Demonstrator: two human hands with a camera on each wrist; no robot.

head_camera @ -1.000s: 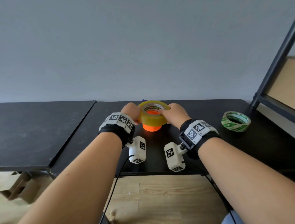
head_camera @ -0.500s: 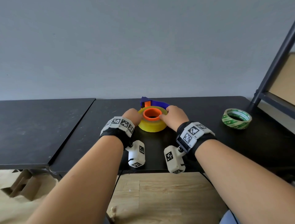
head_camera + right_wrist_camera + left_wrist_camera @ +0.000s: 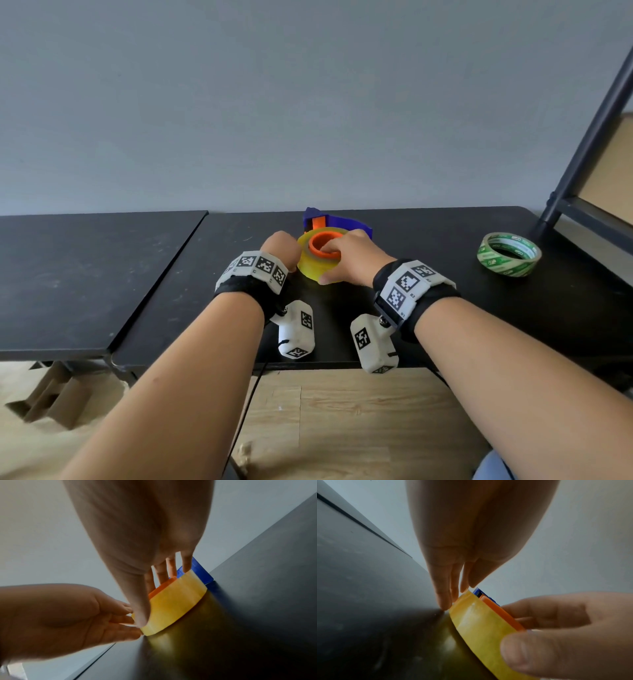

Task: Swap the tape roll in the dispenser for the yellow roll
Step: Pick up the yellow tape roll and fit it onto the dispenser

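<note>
The yellow roll (image 3: 317,265) lies flat on the black table (image 3: 428,240), seated around the orange hub (image 3: 322,241) of the blue dispenser (image 3: 347,222). My right hand (image 3: 346,257) grips the roll, its thumb (image 3: 520,653) on the near outer wall and its fingers (image 3: 161,572) over the top at the hub. My left hand (image 3: 279,245) is at the roll's left side, and its straight fingertips (image 3: 445,601) touch the wall where it meets the table. The dispenser's base under the roll is hidden.
A green tape roll (image 3: 508,255) lies flat at the right of the table, near a dark shelf post (image 3: 582,150). A second black table (image 3: 85,267) adjoins on the left. The wall stands close behind the dispenser.
The yellow roll came down over the orange hub and now sits low around it. My right hand shifted so its fingers reach over the hub and its thumb is on the near wall.
</note>
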